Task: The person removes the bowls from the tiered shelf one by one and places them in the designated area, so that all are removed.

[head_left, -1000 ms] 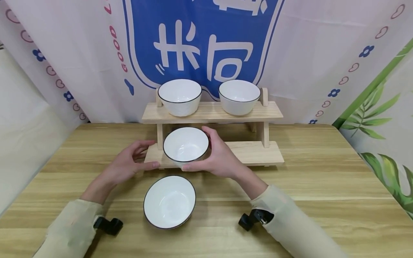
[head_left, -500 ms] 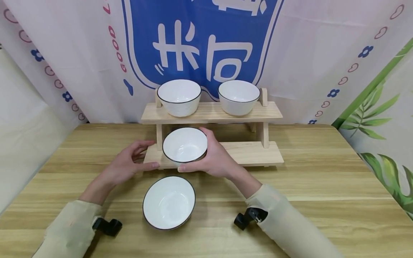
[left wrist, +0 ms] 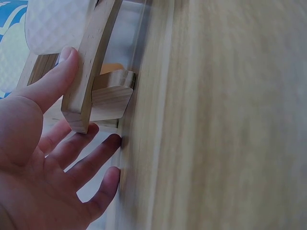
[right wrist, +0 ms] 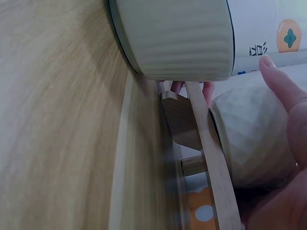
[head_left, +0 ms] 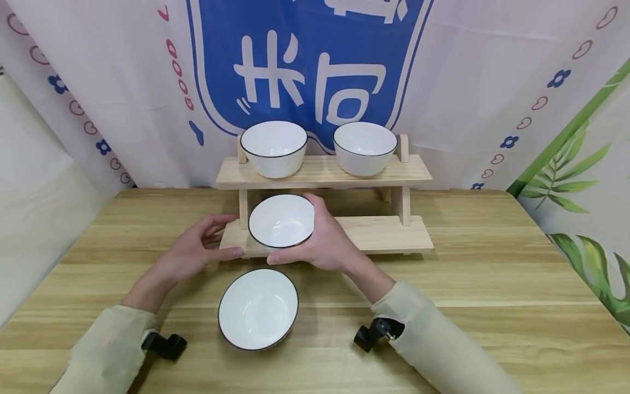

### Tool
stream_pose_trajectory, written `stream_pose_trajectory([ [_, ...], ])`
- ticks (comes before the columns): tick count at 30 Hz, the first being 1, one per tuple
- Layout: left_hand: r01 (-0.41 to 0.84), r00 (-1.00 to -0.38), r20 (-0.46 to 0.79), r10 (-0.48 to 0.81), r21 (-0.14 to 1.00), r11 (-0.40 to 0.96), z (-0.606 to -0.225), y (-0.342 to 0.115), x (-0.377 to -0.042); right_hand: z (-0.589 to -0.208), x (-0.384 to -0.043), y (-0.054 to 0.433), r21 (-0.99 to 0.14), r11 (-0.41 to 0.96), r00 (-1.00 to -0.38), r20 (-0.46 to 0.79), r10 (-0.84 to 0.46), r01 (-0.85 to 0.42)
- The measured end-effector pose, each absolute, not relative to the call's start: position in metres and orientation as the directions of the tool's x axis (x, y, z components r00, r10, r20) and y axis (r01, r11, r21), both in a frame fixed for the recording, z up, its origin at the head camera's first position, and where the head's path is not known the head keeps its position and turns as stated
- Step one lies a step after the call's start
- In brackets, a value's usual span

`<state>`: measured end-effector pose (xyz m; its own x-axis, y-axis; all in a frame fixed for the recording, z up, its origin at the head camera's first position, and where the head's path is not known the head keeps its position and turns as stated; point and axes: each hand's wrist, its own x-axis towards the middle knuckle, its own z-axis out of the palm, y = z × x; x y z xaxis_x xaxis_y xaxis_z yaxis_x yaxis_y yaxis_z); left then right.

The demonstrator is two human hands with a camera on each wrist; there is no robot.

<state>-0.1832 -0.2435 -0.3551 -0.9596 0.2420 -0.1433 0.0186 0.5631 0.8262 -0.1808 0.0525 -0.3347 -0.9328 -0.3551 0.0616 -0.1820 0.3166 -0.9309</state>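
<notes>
A white bowl (head_left: 281, 220) with a dark rim sits on the left part of the lower board of a two-tier wooden stand (head_left: 389, 235). My right hand (head_left: 322, 238) grips its right side, thumb at the front and fingers behind. Its diamond-textured outer wall shows in the right wrist view. My left hand (head_left: 197, 251) holds the left end of the lower board, with the thumb (left wrist: 60, 79) against its upper face and the index finger under its end. The other left fingers are spread. Nearer to me, a second white bowl (head_left: 258, 309) rests on the table.
On the upper board stand two more white bowls, a left one (head_left: 274, 149) and a right one (head_left: 365, 148). Printed cloth (head_left: 458, 82) hangs right behind the stand. The wooden table (head_left: 492, 284) extends to both sides.
My right hand has shifted slightly left around the bowl on the lower board, covering more of its right rim. That bowl, the left hand and the other bowls look nearly unchanged.
</notes>
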Motion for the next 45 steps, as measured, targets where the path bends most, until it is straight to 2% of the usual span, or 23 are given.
stream_pose_trajectory([
  [26,0.036,-0.958,-0.126,0.257,0.838,0.545,-0.358,-0.244,-0.184,-0.334,-0.177,0.059,-0.912,0.354,-0.94,0.085,-0.33,-0.206],
  [45,0.035,-0.959,-0.125,0.256,0.839,0.543,-0.356,-0.243,-0.182,-0.318,-0.158,0.078,-0.899,0.366,-0.928,0.103,-0.359,-0.241],
])
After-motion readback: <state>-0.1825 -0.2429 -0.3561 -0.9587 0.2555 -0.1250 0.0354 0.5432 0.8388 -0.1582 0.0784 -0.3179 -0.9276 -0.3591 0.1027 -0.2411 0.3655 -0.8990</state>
